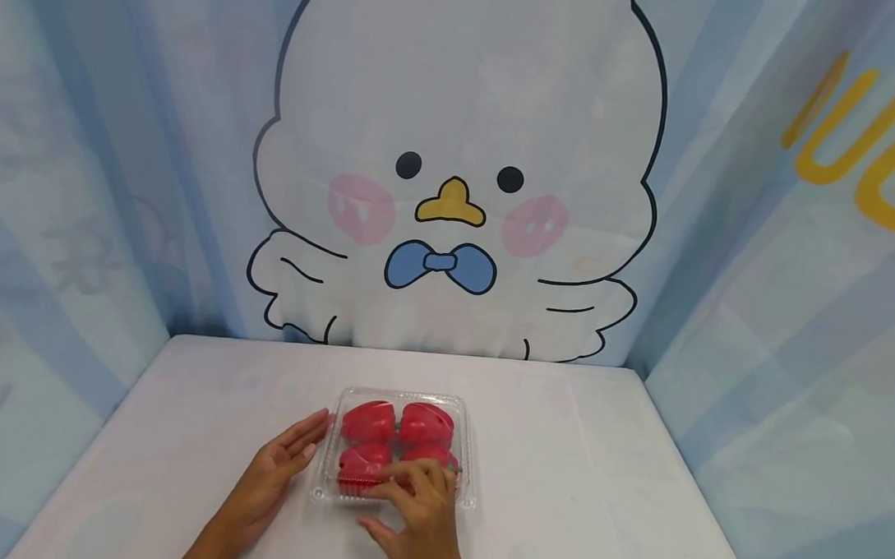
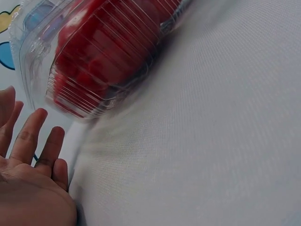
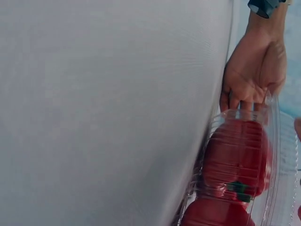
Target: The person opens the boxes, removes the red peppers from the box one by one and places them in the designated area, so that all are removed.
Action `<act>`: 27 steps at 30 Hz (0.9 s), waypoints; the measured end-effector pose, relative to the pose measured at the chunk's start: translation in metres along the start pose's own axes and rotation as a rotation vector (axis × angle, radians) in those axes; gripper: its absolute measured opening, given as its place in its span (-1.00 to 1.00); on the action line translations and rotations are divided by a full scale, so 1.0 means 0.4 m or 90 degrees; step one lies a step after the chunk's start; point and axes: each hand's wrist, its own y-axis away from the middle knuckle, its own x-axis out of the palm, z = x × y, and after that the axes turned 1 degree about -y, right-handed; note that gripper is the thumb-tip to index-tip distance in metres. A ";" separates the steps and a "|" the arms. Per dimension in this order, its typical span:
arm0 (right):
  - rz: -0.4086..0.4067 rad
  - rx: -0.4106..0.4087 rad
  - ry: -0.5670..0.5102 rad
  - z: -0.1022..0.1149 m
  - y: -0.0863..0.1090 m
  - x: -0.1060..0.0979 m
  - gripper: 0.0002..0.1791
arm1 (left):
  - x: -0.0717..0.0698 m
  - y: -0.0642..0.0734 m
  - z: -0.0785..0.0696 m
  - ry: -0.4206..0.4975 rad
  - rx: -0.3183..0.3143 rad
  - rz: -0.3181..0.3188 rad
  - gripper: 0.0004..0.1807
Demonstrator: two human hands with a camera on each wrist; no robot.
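Note:
A clear plastic clamshell box (image 1: 330, 465) sits on the white table, with several glossy red pepper-like pieces (image 1: 369, 422) inside; a green stem (image 3: 240, 190) shows through the wall in the right wrist view. My left hand (image 1: 266, 479) is held palm inward at the box's left side, fingers extended and fingertips close to its rim. In the left wrist view that hand (image 2: 35, 183) shows nothing in its palm. Over the front right part of the lid, my right hand (image 1: 420, 517) has its bent fingers resting, with the thumb apart in front of the box.
The white table (image 1: 574, 465) runs out to both sides of the box. Behind it hangs a pale blue curtain (image 1: 461, 91) with a cartoon bird, and more curtain closes off the left and right. A dark wrist device (image 3: 263, 7) sits on the left wrist.

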 end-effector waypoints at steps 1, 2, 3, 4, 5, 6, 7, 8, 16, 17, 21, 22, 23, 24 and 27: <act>0.010 0.011 0.012 0.000 0.002 -0.001 -0.56 | 0.001 -0.001 0.002 0.004 -0.001 0.004 -0.28; 0.019 0.022 0.021 0.000 0.003 -0.001 -0.56 | 0.002 -0.001 0.003 0.006 0.000 0.004 -0.28; 0.029 0.034 0.028 0.000 0.005 -0.001 -0.57 | 0.003 0.000 0.003 0.007 -0.002 0.004 -0.27; 0.039 0.046 0.035 0.000 0.006 -0.001 -0.58 | 0.004 0.000 0.003 0.009 -0.003 0.004 -0.27; 0.047 0.056 0.040 0.000 0.008 0.000 -0.59 | 0.005 0.000 0.002 0.011 -0.006 0.003 -0.27; 0.053 0.063 0.046 -0.001 0.009 0.001 -0.60 | 0.006 0.001 0.002 0.012 -0.010 0.003 -0.26; 0.059 0.072 0.051 -0.002 0.009 0.002 -0.62 | 0.006 0.001 0.001 0.013 -0.013 0.002 -0.26; 0.063 0.078 0.053 -0.003 0.010 0.003 -0.63 | 0.007 0.001 0.001 0.012 -0.014 0.000 -0.27; 0.075 0.084 0.065 -0.009 0.007 0.008 -0.71 | 0.009 0.001 -0.005 0.008 -0.016 0.002 -0.27; 0.076 0.082 0.066 -0.009 0.007 0.008 -0.72 | 0.009 0.001 -0.005 0.009 -0.016 0.003 -0.27; 0.077 0.076 0.071 -0.010 0.007 0.008 -0.71 | 0.011 0.001 -0.005 0.012 -0.015 0.003 -0.27; 0.077 0.076 0.070 -0.009 0.007 0.008 -0.71 | 0.012 0.001 -0.005 0.012 -0.014 0.002 -0.28; 0.077 0.076 0.069 -0.009 0.007 0.008 -0.71 | 0.012 0.002 -0.004 0.012 -0.013 0.002 -0.28; 0.077 0.078 0.067 -0.008 0.007 0.008 -0.71 | 0.012 0.002 -0.004 0.012 -0.011 0.002 -0.28; 0.074 0.084 0.059 -0.006 0.007 0.008 -0.71 | 0.012 0.004 -0.004 0.011 -0.008 0.000 -0.27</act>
